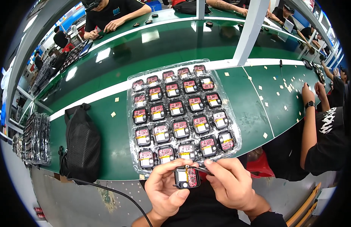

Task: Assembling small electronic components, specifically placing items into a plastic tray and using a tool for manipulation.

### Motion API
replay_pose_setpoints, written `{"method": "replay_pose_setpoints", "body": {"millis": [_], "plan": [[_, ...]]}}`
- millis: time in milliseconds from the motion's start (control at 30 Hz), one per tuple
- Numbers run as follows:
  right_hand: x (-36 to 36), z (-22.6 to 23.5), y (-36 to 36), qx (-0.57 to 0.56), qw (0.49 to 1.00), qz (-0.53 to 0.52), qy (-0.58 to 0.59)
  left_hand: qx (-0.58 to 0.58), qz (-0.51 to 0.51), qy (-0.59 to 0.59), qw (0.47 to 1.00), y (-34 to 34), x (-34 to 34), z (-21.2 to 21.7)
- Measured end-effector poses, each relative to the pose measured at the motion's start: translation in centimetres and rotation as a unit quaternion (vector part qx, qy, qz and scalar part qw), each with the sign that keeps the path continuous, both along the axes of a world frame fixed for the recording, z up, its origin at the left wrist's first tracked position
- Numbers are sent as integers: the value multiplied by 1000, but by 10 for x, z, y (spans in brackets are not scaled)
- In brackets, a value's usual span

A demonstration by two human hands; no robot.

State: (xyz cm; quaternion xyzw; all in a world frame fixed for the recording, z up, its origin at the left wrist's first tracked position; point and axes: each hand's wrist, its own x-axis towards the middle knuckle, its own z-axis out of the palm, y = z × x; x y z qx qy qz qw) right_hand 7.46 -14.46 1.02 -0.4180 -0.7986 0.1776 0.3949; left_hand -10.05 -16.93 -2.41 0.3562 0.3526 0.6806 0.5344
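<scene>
Between left hand (166, 193) and right hand (233, 183), by the green table (115, 143)'s near edge: open black case (187, 178), red circuit board (192, 178) exposed.
Case grasped in the left hand; thin tool (202, 169) pinched in the right hand, held at the case's top edge. Beyond, clear tray (237, 140) filled with similar cases (180, 128); black bag (82, 143) placed to its left.

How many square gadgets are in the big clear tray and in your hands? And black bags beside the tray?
Square gadgets in the clear tray: 25
Held gadget, left hand: 1
Black bag beside the tray: 1
Total: 27
</scene>
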Motion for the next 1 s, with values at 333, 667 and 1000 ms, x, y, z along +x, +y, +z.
{"method": "replay_pose_setpoints", "body": {"millis": [333, 667, 1000], "plan": [[1, -19, 7, 211, 977, -19, -34, 85, -93, -46, 991, 2, -6, -11], [0, -21, 10, 181, 983, -14, -20, 67, -105, -48, 991, 2, -6, -13], [5, -22, 18, 113, 993, 14, 30, -12, -43, 28, 999, 5, -3, -3]]}}
